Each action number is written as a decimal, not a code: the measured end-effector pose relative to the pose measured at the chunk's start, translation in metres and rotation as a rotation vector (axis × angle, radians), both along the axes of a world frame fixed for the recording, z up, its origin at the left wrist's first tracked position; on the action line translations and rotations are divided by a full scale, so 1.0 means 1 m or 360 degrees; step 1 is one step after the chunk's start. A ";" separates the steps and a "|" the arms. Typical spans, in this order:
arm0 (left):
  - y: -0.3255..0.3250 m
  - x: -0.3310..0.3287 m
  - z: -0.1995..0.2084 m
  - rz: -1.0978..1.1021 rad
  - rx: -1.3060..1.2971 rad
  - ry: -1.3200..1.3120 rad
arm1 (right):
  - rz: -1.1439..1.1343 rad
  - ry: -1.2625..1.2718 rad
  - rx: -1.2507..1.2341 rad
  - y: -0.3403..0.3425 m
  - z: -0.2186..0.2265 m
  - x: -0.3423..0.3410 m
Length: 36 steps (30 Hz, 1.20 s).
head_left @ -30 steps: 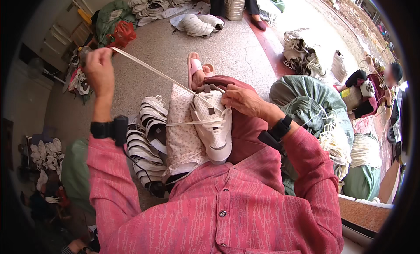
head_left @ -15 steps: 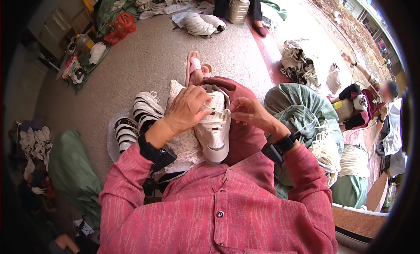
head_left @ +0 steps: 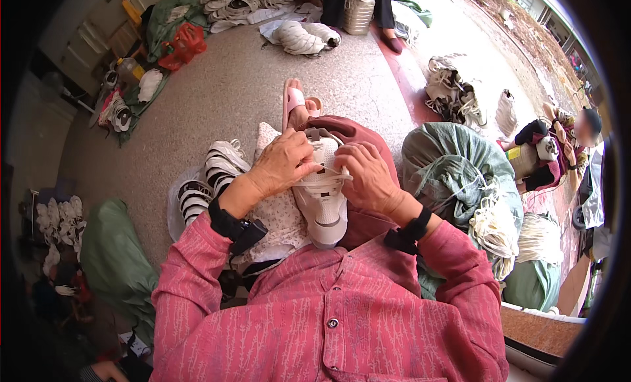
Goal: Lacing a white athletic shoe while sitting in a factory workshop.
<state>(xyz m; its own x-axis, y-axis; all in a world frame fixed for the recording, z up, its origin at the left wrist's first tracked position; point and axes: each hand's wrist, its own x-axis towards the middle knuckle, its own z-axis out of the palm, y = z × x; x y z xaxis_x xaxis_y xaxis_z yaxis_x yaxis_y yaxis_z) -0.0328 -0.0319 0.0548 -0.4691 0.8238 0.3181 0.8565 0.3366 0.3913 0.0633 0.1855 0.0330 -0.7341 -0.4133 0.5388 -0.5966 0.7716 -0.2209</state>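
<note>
A white sneaker with a grey toe edge lies on my lap, its toe toward my body. White shoelace crosses its upper part way along the tongue. My left hand is at the shoe's left side, thumb and forefinger pinching the lace. On the other side my right hand is bent over the eyelets, its fingers closed on the lace near the shoe's edge. The right fingertips are partly hidden behind the hand. Under the shoe and my left forearm is a floral cloth.
Stacked white shoe uppers stand left of my lap. To the right sits a green sack with bundled white laces on it. A green bag is at the far left. Another person sits at the right, beyond more uppers.
My right hand has turned over and come in closer to the shoe, its fingers curling down onto the lace. The left hand stays almost in place.
</note>
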 end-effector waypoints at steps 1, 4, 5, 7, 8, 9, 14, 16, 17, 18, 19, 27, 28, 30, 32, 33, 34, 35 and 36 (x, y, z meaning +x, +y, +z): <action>0.000 -0.001 0.001 0.0001 0.0004 0.0000 | 0.0060 -0.0074 -0.0117 0.001 0.005 -0.002; 0.005 -0.001 0.010 0.0008 0.0076 0.0157 | 0.0160 -0.0181 -0.0243 0.005 0.011 -0.010; 0.007 0.000 0.015 -0.0021 0.0101 0.0299 | 0.0195 -0.0275 -0.0128 0.007 0.012 -0.015; 0.008 -0.002 0.026 -0.0044 0.0124 0.0438 | 0.0208 -0.0251 0.0032 0.004 0.010 -0.023; 0.008 -0.006 0.031 0.0002 0.0150 0.0556 | 0.0207 -0.0252 0.0034 0.002 0.002 -0.028; 0.008 -0.008 0.035 0.0047 0.0172 0.0673 | 0.0211 -0.0328 -0.0099 0.000 -0.007 -0.033; -0.020 0.016 0.032 0.0305 0.0406 0.0575 | 0.0177 -0.0385 -0.0336 -0.001 -0.020 -0.036; -0.042 0.044 0.017 0.0623 0.0281 -0.1450 | 0.0097 -0.0465 -0.0567 -0.001 -0.024 -0.038; -0.050 0.054 0.009 0.0588 0.0182 -0.1940 | 0.0032 -0.0530 -0.0647 -0.003 -0.020 -0.039; -0.056 0.064 0.000 0.0535 0.0078 -0.2431 | 0.0036 -0.0530 -0.0649 -0.005 -0.021 -0.040; -0.059 0.074 -0.009 0.0537 0.0080 -0.2429 | -0.0081 -0.0614 -0.0712 -0.007 -0.021 -0.041; -0.057 0.076 -0.040 0.0381 0.1690 -0.2856 | -0.0178 -0.1284 -0.1316 -0.016 -0.005 -0.033; -0.057 0.072 -0.042 0.0302 0.1917 -0.2915 | -0.0005 -0.1138 -0.1580 -0.012 0.000 -0.027; -0.076 0.063 -0.055 0.0342 0.2165 -0.2823 | 0.0086 -0.1130 -0.2100 -0.005 0.025 -0.005; -0.100 0.052 -0.058 0.0313 0.2388 -0.2738 | 0.0374 -0.1266 -0.2523 0.033 0.042 0.018; -0.118 0.046 -0.062 0.0336 0.2456 -0.2652 | 0.0216 -0.0997 -0.2125 0.048 0.052 0.031; -0.135 0.041 -0.065 0.0354 0.2519 -0.2570 | 0.0068 -0.0985 -0.2246 0.064 0.061 0.044; -0.150 0.038 -0.066 0.0494 0.2588 -0.2480 | 0.0014 -0.0948 -0.2342 0.090 0.060 0.058; -0.173 0.032 -0.076 0.0354 0.2558 -0.2375 | -0.0184 -0.0603 -0.2317 0.103 0.053 0.064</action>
<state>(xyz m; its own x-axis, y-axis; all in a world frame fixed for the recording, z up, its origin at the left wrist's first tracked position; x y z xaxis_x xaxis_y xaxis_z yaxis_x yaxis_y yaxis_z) -0.0004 -0.2048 -0.0215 -0.9699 0.2222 -0.0994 -0.2416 -0.8295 0.5035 0.1277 0.2882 0.0859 -0.9099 0.3677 0.1921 -0.2835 -0.2131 -0.9350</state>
